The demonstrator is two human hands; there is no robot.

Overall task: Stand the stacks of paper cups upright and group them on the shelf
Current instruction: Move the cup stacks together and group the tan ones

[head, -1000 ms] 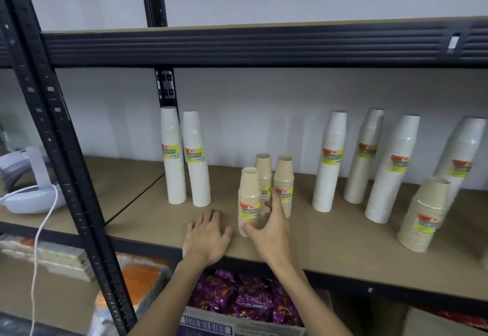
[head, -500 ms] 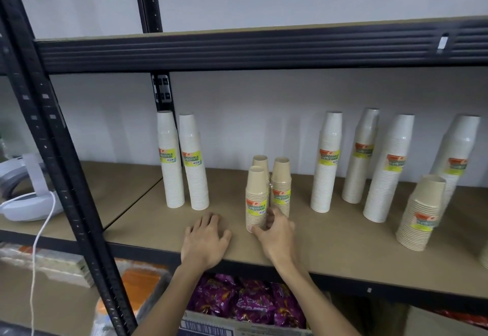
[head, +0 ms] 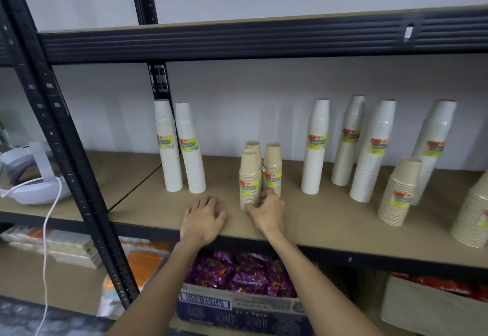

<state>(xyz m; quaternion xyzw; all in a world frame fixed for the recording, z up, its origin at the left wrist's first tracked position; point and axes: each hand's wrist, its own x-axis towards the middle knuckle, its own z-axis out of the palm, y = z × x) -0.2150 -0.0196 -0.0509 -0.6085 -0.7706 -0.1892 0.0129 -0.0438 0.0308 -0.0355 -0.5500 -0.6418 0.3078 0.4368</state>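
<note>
Right hand (head: pixel 266 211) grips the base of the front tan cup stack (head: pixel 249 177), with its fingers curled round the lower cups. That stack stands upright near the front edge of the shelf (head: pixel 317 219), about mid-length. Left hand (head: pixel 203 217) lies flat on the shelf board at the front edge, fingers relaxed, holding nothing. Two more tan stacks (head: pixel 272 166) stand upright close behind the gripped one. Their yellow-green labels read "DISPOSABLE TABLEWARE". Two tall white stacks (head: pixel 168 151) stand side by side toward the back edge, left of the group, and carry the same label. Four tall white stacks (head: pixel 315 151) stand toward the back right, some tilted; their label text is not legible. A wider tan stack (head: pixel 400 190) leans in front of them. Below the shelf, a carton (head: pixel 237 306) printed with a barcode holds purple packets (head: pixel 237 275)
</note>
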